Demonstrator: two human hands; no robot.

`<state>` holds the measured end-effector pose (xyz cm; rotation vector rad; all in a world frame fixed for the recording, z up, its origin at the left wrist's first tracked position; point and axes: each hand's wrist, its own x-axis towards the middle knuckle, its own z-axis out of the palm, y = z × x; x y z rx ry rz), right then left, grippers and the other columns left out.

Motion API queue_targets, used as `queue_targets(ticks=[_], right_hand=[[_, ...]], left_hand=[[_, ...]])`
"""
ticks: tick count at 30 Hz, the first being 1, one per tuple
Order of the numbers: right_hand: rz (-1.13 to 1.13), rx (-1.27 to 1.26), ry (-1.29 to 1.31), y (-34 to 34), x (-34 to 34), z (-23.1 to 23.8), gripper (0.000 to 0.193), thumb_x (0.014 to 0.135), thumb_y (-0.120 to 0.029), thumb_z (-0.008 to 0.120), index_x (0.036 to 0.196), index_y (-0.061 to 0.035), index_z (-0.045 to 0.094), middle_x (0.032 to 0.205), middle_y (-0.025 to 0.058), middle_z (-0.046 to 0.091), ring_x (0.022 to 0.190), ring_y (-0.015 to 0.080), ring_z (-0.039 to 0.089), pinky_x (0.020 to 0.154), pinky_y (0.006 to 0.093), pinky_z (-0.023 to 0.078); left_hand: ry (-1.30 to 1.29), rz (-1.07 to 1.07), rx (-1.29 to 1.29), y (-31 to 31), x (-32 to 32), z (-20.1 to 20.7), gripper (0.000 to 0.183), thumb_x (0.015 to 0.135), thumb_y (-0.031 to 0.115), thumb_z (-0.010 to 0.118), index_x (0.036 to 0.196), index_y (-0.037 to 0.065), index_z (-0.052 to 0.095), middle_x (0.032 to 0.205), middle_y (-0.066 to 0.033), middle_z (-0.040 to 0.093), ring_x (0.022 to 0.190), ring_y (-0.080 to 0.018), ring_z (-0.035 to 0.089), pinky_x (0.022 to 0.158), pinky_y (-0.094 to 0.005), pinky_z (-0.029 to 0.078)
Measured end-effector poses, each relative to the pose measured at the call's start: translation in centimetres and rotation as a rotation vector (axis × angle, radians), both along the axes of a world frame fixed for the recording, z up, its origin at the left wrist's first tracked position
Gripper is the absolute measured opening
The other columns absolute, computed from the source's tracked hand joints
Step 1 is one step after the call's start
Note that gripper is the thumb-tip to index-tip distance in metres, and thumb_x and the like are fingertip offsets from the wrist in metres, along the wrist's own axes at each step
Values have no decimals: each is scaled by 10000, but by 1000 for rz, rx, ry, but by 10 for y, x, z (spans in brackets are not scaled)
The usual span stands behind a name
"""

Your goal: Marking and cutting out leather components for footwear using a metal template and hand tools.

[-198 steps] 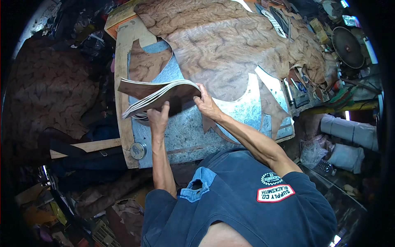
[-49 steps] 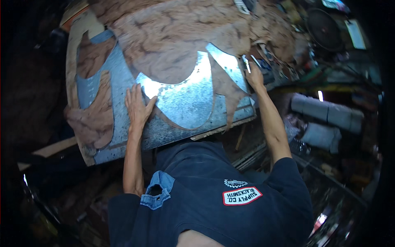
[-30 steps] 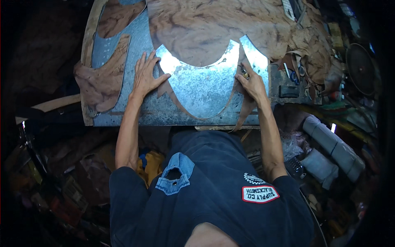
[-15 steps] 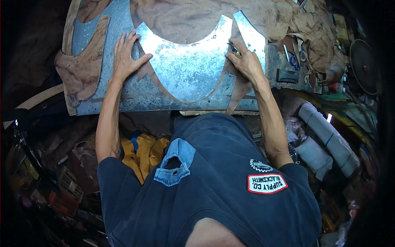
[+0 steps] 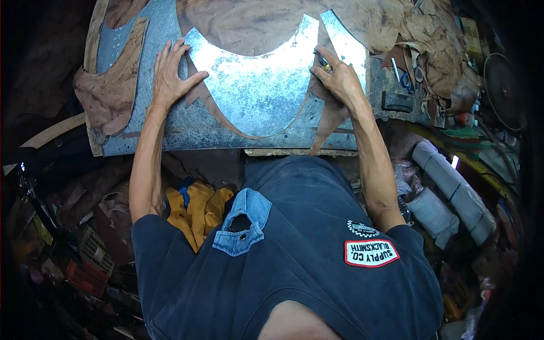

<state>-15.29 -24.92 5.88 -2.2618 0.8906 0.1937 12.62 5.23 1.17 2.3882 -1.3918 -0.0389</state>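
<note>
A shiny, crescent-topped sheet-metal template (image 5: 249, 85) lies over brown leather (image 5: 218, 116), whose edge shows below its curve and past its sides. My left hand (image 5: 170, 76) rests at the template's left edge, thumb and fingers spread, holding nothing. At the opposite edge, my right hand (image 5: 343, 76) grips a short tool with a dark and yellow handle (image 5: 324, 64). Its tip sits near the template's upper right side; the fingers partly cover it. Beside that hand lies a second, narrower metal template (image 5: 344, 42).
Under the work is a grey metal-topped bench (image 5: 164, 139). A cut leather piece (image 5: 113, 85) lies at its left edge, a large hide (image 5: 272, 22) across the back. Right of my hand are blue-handled scissors (image 5: 406, 83), a white stick (image 5: 394, 68) and a dark block (image 5: 396, 102).
The bench and templates appear slightly higher in the picture. My right hand has turned a little and shows more of the tool's yellow part. My left hand keeps its place on the template.
</note>
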Motion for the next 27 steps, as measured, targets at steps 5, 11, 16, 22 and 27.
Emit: queue_targets(ticks=[5, 11, 16, 22, 27], right_hand=[[21, -25, -31, -2, -1, -4, 565, 873, -359, 673, 1376, -140, 541, 1178, 249, 642, 1083, 407, 635, 918, 458, 518], [22, -39, -26, -2, 6, 0, 546, 878, -342, 662, 1371, -142, 542, 1102, 265, 670, 1020, 420, 661, 884, 461, 532], [49, -42, -16, -2, 5, 2, 546, 904, -349, 645, 1382, -113, 525, 1263, 224, 613, 1159, 399, 599, 976, 446, 490], [32, 58, 41, 7, 2, 25, 542, 929, -343, 599, 1398, -99, 478, 1213, 275, 618, 1125, 458, 591, 946, 465, 478], [14, 157, 64, 34, -2, 54, 485, 956, -276, 559, 1353, -15, 461, 1239, 301, 580, 1105, 453, 593, 953, 476, 461]], left_hand=[[1, 9, 12, -1, 2, -6, 868, 697, 604, 764, 1374, 129, 501, 1517, -97, 399, 1452, -338, 246, 1193, -509, 156], [-16, 25, 47, -2, 10, -6, 917, 708, 689, 695, 1393, 112, 495, 1522, -119, 386, 1457, -350, 230, 1193, -518, 148], [-15, 46, 89, -4, 6, 4, 901, 732, 676, 677, 1383, 80, 500, 1534, -134, 363, 1462, -353, 214, 1193, -518, 137], [54, 44, 142, -4, -4, 15, 875, 740, 631, 692, 1372, 56, 503, 1534, -162, 349, 1457, -386, 207, 1181, -540, 142], [40, -18, 124, -6, -10, 29, 689, 754, 506, 735, 1289, 98, 588, 1498, -193, 374, 1430, -413, 241, 1163, -557, 184]])
